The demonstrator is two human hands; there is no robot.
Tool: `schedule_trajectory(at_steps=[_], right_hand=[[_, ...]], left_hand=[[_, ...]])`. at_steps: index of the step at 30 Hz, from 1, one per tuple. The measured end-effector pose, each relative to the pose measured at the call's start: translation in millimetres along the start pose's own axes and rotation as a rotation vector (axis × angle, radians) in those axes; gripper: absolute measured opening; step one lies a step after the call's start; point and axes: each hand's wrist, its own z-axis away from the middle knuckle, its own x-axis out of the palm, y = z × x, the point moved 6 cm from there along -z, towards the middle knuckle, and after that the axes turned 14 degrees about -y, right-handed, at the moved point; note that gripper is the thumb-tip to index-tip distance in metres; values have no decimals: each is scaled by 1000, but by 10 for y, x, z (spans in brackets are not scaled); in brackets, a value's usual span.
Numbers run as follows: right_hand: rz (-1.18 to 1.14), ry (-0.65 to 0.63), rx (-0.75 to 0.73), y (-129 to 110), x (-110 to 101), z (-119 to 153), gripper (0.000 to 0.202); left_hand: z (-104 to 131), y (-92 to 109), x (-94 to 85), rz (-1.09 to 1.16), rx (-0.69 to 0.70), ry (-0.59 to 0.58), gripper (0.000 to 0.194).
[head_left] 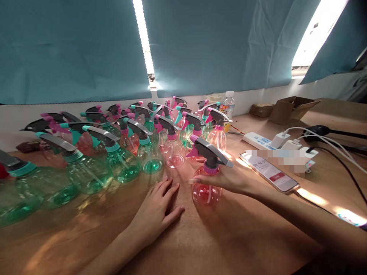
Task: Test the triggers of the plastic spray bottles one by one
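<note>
Brown wood tops the table (114,252). The left hand (155,210) rests on it, fingers spread; right of it, the right hand (226,180) wraps around a red bottle (205,194). Right of that hand lies a phone (266,170); beyond both hands stand more bottles (126,165), a curtain (200,49) behind them.

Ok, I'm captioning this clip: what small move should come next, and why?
Probably the right hand should slide the deep pink bottle forward, nearer the pale pink bottle: that hand already grips its body, it stands closer to the person than the pale one, and the left hand lies on the table, apart from it.
</note>
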Motion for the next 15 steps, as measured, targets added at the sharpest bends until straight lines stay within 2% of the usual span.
schedule_trajectory(at_steps=[4, 10, 13, 15], right_hand=[[135, -70, 65, 47, -7, 153, 30], [221, 27, 141, 98, 2, 413, 56], [181, 18, 168, 30, 27, 436, 54], [144, 38, 135, -17, 12, 441, 51]], left_hand=[[13, -1, -7, -17, 2, 40, 52], [23, 47, 6, -36, 3, 42, 49], [35, 73, 27, -32, 15, 60, 46], [41, 86, 51, -25, 44, 81, 42]])
